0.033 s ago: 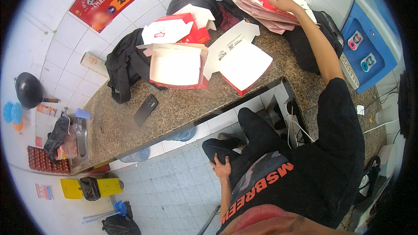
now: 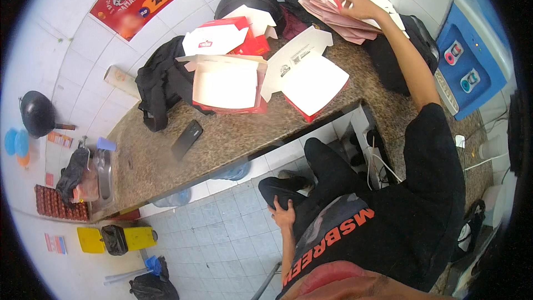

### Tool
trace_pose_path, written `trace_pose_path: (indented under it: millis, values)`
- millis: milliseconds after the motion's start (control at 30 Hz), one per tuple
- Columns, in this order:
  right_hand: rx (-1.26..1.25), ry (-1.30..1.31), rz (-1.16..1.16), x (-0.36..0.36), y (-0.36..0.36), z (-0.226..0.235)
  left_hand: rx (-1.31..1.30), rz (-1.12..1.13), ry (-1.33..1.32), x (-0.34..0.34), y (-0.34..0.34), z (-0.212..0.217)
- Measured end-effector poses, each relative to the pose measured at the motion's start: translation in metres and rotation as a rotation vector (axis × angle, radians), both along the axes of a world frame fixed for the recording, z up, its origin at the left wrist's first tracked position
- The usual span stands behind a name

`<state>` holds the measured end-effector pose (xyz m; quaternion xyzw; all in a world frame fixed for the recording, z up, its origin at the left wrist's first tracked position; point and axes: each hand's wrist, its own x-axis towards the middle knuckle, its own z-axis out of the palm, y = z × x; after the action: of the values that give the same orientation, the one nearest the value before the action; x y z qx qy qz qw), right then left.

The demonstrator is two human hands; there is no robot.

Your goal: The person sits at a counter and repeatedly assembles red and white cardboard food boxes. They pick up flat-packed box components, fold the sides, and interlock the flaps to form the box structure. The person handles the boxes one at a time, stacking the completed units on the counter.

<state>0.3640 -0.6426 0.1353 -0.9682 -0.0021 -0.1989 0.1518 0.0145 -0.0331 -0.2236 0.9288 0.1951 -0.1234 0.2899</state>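
At the back right, my right hand (image 2: 360, 8) is on a stack of flattened cardboard boxes (image 2: 345, 26), with white and pinkish sides. Its fingers are closed around the edge of one flat box, where a bit of red shows by the fingertips. My left hand (image 2: 283, 216) rests on my thigh with its fingers spread, holding nothing. On the granite counter left of the stack stand an unfolded-lid red and white box (image 2: 315, 85) and an open box (image 2: 227, 83). Behind them is another red and white box (image 2: 217, 38).
A black phone (image 2: 187, 140) lies on the counter (image 2: 239, 133). Dark cloth (image 2: 161, 80) sits along the wall, near a black helmet-like dome (image 2: 248, 3). A black bag (image 2: 391, 66) lies beneath my right forearm, beside a blue water dispenser (image 2: 472, 55). Far left is a sink (image 2: 104, 180).
My right hand has shifted slightly downward at the stack, and less red shows beside its fingers. My left hand stays on my thigh.
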Motion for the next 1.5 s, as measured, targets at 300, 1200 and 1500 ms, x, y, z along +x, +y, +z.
trace_pose_path:
  millis: [300, 1200, 1500]
  values:
    - [0.094, -1.056, -0.693, -0.081, 0.018, 0.079, 0.008, 0.002, -0.027, -0.004, 0.003, -0.021]
    - [0.434, 0.518, 1.350, -0.293, 0.373, -0.067, -1.469, 0.113, 0.405, -0.092, -0.005, 0.223]
    - [0.618, 0.793, 0.896, -0.291, 0.360, -0.105, -1.721, 0.288, 0.551, -0.056, -0.029, 0.238]
